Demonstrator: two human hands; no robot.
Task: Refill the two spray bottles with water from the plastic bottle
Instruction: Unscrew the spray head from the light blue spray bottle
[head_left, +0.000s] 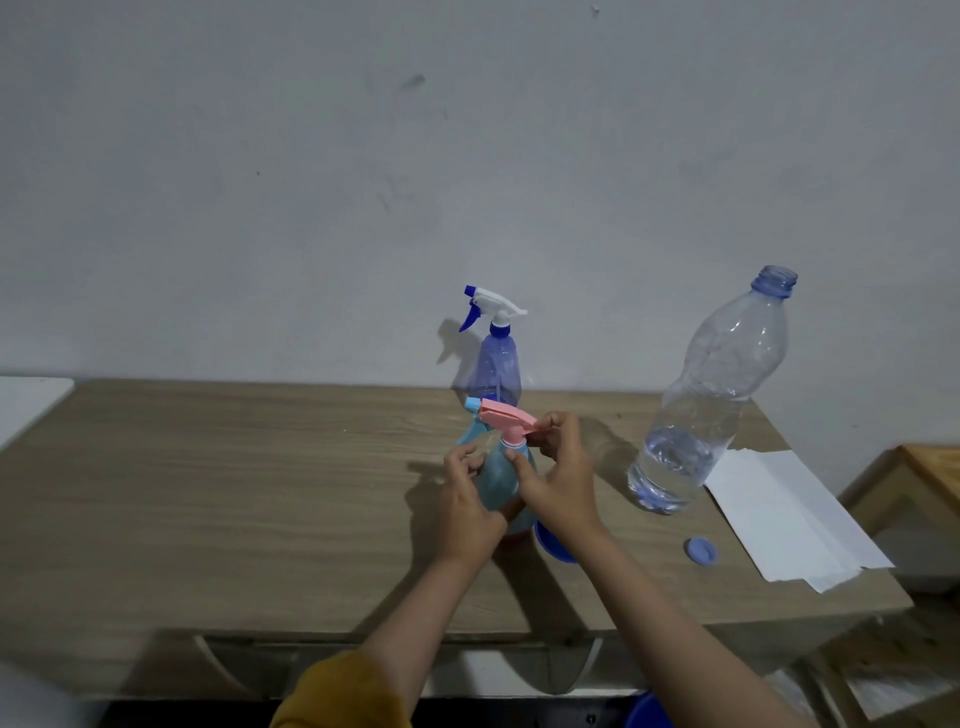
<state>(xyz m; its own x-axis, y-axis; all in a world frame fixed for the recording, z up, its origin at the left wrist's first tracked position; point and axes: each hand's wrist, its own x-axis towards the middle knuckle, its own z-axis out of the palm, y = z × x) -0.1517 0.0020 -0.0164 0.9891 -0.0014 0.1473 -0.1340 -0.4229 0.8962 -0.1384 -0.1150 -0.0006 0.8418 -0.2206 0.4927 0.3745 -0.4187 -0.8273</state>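
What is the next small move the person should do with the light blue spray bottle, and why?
Probably keep turning the pink spray head with the right hand while the left hand steadies the light blue spray bottle. The head already sits on the neck, and the plastic bottle stands uncapped and mostly empty, so pouring seems done.

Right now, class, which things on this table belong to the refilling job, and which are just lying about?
Belonging:
- light blue spray bottle with pink spray head, held by left hand and right hand
- purple spray bottle
- plastic bottle, uncapped
- blue cap

Lying about:
- white paper sheets
- blue round object, mostly hidden
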